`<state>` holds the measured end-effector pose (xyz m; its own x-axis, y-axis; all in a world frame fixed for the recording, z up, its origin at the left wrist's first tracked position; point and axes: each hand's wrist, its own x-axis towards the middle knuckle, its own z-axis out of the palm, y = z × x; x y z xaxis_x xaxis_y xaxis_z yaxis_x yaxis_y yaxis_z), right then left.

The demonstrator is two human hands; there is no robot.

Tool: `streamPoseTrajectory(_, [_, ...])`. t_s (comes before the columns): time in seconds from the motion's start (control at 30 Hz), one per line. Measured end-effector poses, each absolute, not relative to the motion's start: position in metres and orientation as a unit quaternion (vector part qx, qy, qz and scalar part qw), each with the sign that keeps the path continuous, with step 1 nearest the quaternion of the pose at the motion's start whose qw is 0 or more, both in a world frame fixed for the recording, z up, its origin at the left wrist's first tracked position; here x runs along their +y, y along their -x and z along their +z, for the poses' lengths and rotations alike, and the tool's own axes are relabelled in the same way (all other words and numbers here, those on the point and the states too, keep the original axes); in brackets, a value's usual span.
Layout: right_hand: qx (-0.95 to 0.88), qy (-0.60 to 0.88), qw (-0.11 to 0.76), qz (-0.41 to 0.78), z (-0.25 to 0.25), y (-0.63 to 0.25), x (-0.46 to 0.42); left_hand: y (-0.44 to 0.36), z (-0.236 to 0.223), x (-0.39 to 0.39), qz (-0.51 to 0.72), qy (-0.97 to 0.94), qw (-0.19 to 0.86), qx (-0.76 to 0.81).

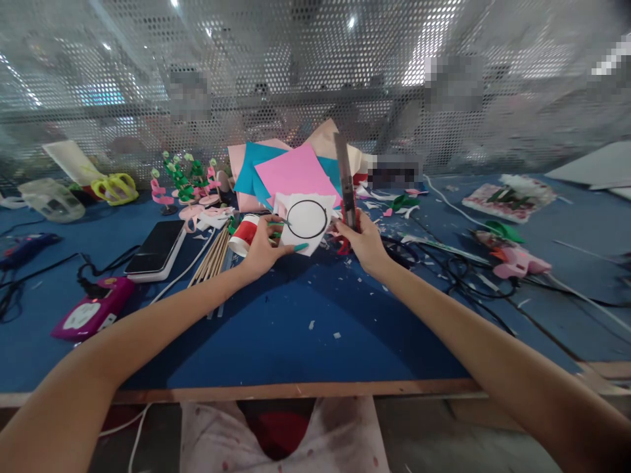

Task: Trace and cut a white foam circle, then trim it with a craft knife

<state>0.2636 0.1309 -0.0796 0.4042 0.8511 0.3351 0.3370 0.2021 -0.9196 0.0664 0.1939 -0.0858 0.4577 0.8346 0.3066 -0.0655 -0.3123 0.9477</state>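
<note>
My left hand (263,248) pinches a white sheet of paper (305,220) with a black circle drawn on it, holding it up above the blue table (296,328). My right hand (362,240) is closed round the red handles of a pair of scissors (346,180), whose long grey blades point up and away beside the paper's right edge. A red-and-white paper cup (244,234) lies on its side just behind my left hand.
Pink, blue and beige sheets (290,171) are piled behind the paper. Wooden sticks (211,259), a phone (156,246), a purple device (93,314), pink paper flamingo figures (187,187), a pink glue gun (517,263), black cables (458,272) and paper scraps lie around.
</note>
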Motion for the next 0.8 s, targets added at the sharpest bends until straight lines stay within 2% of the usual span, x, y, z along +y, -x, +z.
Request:
streamPoseTrajectory(0.27, [-0.426, 0.425, 0.707, 0.372, -0.075, -0.264, 0.130, -0.069, -0.094, 0.198, 0.427, -0.684, 0.512, 0.295])
streamPoseTrajectory(0.57, [-0.420, 0.465, 0.683, 0.375, -0.076, -0.260, 0.131, -0.066, -0.095, 0.195, 0.425, -0.750, 0.444, 0.245])
streamPoseTrajectory(0.8, [-0.327, 0.444, 0.714, 0.430, -0.070, -0.260, 0.128, -0.065, -0.091, 0.190, 0.447, -0.750, 0.441, 0.210])
